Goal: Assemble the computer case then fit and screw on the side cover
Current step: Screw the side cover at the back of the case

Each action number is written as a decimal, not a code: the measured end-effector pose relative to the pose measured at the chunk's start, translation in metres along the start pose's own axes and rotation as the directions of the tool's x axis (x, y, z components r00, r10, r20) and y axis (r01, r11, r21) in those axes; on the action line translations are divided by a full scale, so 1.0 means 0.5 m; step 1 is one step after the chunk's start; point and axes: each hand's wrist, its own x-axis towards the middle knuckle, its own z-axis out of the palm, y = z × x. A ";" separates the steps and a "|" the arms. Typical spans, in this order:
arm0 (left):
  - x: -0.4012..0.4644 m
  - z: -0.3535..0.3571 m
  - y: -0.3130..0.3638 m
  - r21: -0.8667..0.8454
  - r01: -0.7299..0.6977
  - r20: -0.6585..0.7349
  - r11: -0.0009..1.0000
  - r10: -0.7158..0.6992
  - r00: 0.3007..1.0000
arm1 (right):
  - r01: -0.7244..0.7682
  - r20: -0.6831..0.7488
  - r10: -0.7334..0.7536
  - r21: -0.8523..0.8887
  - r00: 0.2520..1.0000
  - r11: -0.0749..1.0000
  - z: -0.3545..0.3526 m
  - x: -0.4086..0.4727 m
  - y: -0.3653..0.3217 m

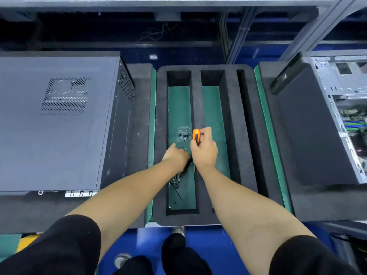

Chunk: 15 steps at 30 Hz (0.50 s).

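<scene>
Black sleeves (pixel 65 245) frame the bottom of the head view, and both of my bare forearms reach forward over the blue floor (pixel 220 245) toward a black foam tray (pixel 244 135) on the workbench. My right hand (pixel 204 151) grips an orange-and-black screwdriver handle (pixel 196 135), fingers curled round it, with the handle's rounded end pointing away from me; the shaft is hidden beneath my hand. My left hand (pixel 175 155) reaches down into the tray's left compartment (pixel 178 108), where the green mat shows through, and its fingers are bent toward a scatter of small black screws (pixel 175 180); whether they pinch one I cannot tell. Just beyond my fingertips a small clear bag of screws (pixel 183 134) lies on the mat, close beside the screwdriver handle. A second compartment (pixel 211 108) to the right holds nothing I can make out.

To my left, a closed computer case (pixel 59 124) lies flat on black foam (pixel 137 135), its dark side cover (pixel 25 145) facing up with a perforated vent patch (pixel 65 96) near the far end. To my right, a second computer case (pixel 345 116) stands open at the frame's edge, showing silver metal framing and a motherboard (pixel 355 124) inside, with a dark panel (pixel 305 139) resting beside it on more foam.
</scene>
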 end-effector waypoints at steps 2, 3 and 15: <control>-0.006 -0.009 -0.008 -0.103 -0.054 0.029 0.993 0.058 0.998 | -0.002 0.002 0.002 -0.006 1.000 1.000 0.001 -0.001 0.002; -0.009 -0.013 -0.015 -0.177 -0.073 0.036 0.982 0.081 0.996 | -0.003 0.001 0.003 -0.006 1.000 1.000 0.001 0.000 0.002; -0.036 -0.012 -0.021 -0.095 -0.270 0.138 0.958 0.282 0.950 | 0.007 0.015 -0.007 -0.031 1.000 0.999 0.001 0.002 0.001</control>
